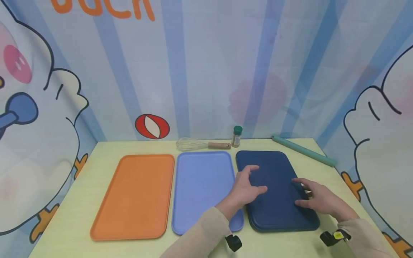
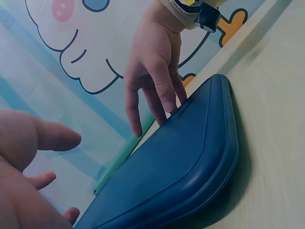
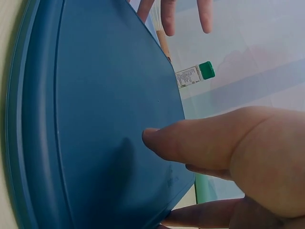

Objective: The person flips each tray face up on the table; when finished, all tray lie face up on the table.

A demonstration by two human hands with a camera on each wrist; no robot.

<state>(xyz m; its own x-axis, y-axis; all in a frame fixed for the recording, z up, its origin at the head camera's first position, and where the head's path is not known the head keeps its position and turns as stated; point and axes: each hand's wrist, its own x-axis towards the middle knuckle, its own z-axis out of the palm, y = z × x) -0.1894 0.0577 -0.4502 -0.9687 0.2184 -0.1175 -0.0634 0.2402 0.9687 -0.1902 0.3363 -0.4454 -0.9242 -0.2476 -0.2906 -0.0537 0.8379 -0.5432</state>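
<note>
A dark blue tray (image 1: 274, 193) lies on the table's right part, its smooth flat face upward and its edges rounded. Over its left edge hovers my left hand (image 1: 243, 188), thumb and fingers spread apart and holding nothing. My right hand (image 1: 317, 197) is at the tray's right edge. In the left wrist view, the right hand's fingers (image 2: 164, 93) reach down by that edge; whether they touch it I cannot tell. The right wrist view has the right thumb (image 3: 176, 140) above the tray's face, casting a shadow there.
A light blue tray (image 1: 203, 190) lies left of the dark one, with an orange tray (image 1: 133, 197) farther left. Behind them are a whisk (image 1: 203, 144) and a green-capped spice jar (image 1: 237, 137). A green rolling pin (image 1: 303, 150) lies at the back right, near the printed curtain (image 1: 209, 71).
</note>
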